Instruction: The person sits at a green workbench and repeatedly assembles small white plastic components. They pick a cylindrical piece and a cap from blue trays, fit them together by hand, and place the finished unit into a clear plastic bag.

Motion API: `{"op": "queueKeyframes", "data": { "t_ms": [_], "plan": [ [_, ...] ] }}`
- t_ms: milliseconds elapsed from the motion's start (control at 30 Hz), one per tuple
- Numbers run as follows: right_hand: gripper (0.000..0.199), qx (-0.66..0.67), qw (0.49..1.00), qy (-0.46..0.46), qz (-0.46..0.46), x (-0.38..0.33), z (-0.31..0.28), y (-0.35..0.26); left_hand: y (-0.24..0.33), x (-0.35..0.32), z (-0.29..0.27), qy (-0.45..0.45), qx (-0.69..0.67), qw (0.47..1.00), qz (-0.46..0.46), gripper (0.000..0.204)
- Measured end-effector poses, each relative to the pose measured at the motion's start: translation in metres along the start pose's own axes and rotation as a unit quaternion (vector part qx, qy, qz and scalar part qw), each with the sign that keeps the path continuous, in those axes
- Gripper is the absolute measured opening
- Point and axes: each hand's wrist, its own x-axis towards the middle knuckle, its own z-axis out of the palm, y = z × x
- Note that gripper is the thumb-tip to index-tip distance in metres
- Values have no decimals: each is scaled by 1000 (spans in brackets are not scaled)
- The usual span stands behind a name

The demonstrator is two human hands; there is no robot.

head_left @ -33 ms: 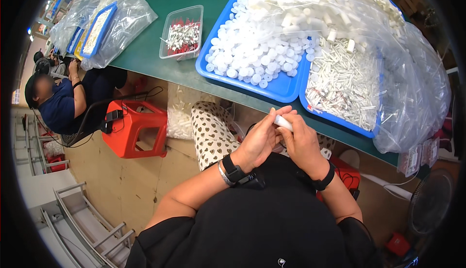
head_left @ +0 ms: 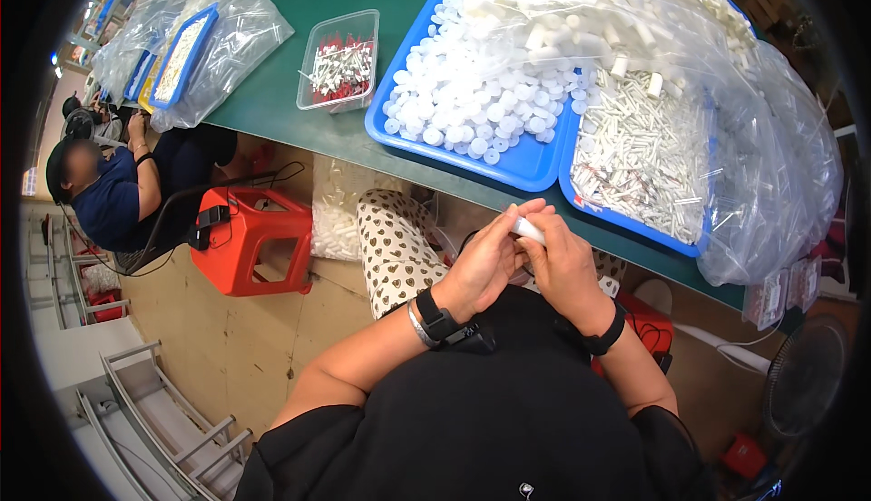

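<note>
Above my lap, close to the table's front edge, a small white plastic cylinder (head_left: 527, 230) is held between my two hands. My left hand (head_left: 490, 261) has its fingers closed about the cylinder's far end. From the other side my right hand (head_left: 564, 261) pinches it with thumb and fingers. The fingers hide part of the cylinder. Just beyond my hands, a blue tray (head_left: 413, 143) holds many translucent white round caps (head_left: 472, 102). Beside it, a second blue tray (head_left: 626, 236) is filled with thin white and silvery tube-like pieces (head_left: 649, 161).
A large clear bag (head_left: 771, 165) of white cylinders leans over both trays. Farther left on the green table (head_left: 263, 93) stands a clear plastic box (head_left: 337, 102) with red and white small parts. A red stool (head_left: 240, 265) and a seated person (head_left: 113, 197) are at left; a fan (head_left: 806, 376) is at right.
</note>
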Motion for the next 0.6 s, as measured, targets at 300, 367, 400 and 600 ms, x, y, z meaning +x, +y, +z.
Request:
{"op": "queueKeyframes", "data": {
  "t_ms": [300,367,400,600],
  "plan": [
    [28,-41,994,23,-97,-6,15,13,-1,0,-9,-10,-74,996,-40,48],
    [28,-12,993,43,-113,-7,18,19,0,0,-9,-14,-100,994,-44,48],
    [29,-3,992,49,-115,-8,19,20,0,-1,-8,-8,-108,993,-39,49],
    [28,11,995,51,-90,-15,21,20,-3,-4,-7,2,-54,998,-34,50]
  ]
}}
